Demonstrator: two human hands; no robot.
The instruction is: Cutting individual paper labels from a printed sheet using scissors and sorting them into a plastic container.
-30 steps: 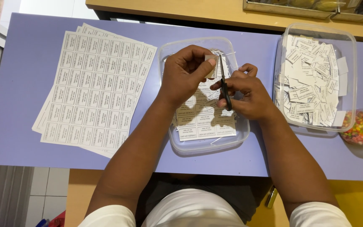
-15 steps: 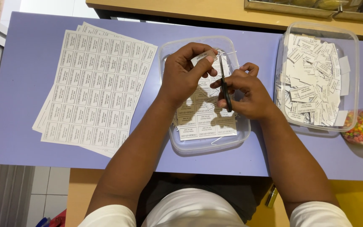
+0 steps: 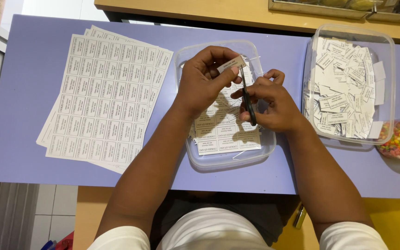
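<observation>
Over the middle tub (image 3: pixel 181 55), a clear plastic one on the lilac table (image 3: pixel 19 69), both hands work close together. Left hand (image 3: pixel 202 81) has its fingers curled, thumb and forefinger pinching a small white label (image 3: pixel 231 64) by its near edge, held just above the tub's far rim. Right hand (image 3: pixel 274 104) is closed around the dark handles of the scissors (image 3: pixel 247 99), whose blades point up toward the label and meet it at its right end; whether the blades are parted cannot be told. Below the hands, part-cut label sheets (image 3: pixel 223 134) lie flat in the tub's bottom, reaching its near wall. Left of the tub, a fanned stack of uncut sheets (image 3: pixel 105 97) lies just beside it, its lower left corner near the table's front edge. Bare table shows to the far left and along the front edge under both forearms. Right of the hands, a second clear tub (image 3: pixel 391 92) holds a heap of cut labels (image 3: pixel 341 92), with a narrow strip of table between the two tubs. At the right edge stands a container of coloured sweets (image 3: pixel 396 141), just beside that tub.
</observation>
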